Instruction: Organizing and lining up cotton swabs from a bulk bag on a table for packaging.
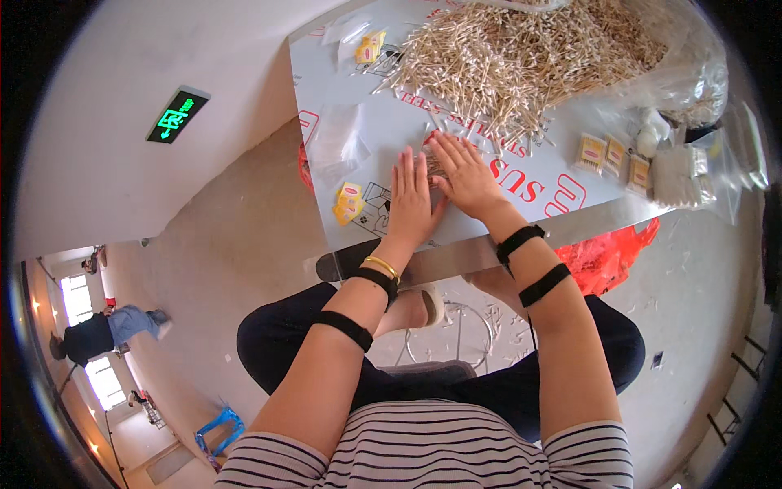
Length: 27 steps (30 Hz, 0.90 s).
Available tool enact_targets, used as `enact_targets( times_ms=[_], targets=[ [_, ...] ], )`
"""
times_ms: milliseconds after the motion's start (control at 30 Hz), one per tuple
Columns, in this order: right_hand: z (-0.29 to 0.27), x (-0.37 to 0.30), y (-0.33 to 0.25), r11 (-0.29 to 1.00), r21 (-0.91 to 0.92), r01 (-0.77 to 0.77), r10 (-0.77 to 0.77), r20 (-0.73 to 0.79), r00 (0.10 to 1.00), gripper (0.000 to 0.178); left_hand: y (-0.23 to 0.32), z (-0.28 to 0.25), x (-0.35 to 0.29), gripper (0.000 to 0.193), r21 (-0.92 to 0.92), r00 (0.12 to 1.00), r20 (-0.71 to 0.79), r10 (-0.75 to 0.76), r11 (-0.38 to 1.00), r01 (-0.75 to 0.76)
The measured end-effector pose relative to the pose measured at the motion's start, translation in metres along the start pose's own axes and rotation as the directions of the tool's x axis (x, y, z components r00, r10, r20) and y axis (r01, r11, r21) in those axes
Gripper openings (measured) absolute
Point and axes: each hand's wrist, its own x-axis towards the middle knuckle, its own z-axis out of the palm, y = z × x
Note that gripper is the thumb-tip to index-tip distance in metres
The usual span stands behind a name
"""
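My left hand [414, 204] and my right hand [468, 181] rest side by side near the table's front edge, fingers stretched out. A small bunch of cotton swabs [434, 163] lies between and partly under them; my palms hide how much they touch it. Beyond my hands spreads a large heap of loose cotton swabs [521, 69]. Left of my left hand are yellow-and-white cards [349, 204] and, farther back, a stack of clear plastic bags [336, 143]. To the right of my right hand are several filled packets of swabs [591, 153].
The table [542, 175] has a silver top with red print. A big clear bag [696, 69] and bundled packs [680, 175] occupy its right side. More yellow cards [371, 47] lie far left. A red plastic bag [611, 257] hangs below the edge. A person [106, 330] is far left.
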Motion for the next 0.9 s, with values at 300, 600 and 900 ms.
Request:
enact_targets(
  times_ms=[300, 600, 900],
  targets=[
    [-0.020, -0.027, 0.010, 0.977, -0.189, -0.101, 0.107, 0.023, 0.994, 0.069, -0.010, -0.018, -0.001, 0.074, 0.199, 0.992, 0.124, 0.037, 0.978, -0.061],
    [-0.002, -0.010, -0.004, 0.998, -0.036, -0.060, 0.061, 0.029, 0.998, 0.066, -0.018, -0.004, 0.005, 0.074, -0.285, 0.996, -0.047, 0.076, 0.955, -0.086],
    [0.002, -0.001, 0.000, 0.958, 0.287, 0.008, 0.018, -0.091, 0.996, 0.055, -0.014, 0.003, 0.012, 0.075, -0.128, 0.996, -0.019, 0.093, 0.987, -0.094]
  ],
)
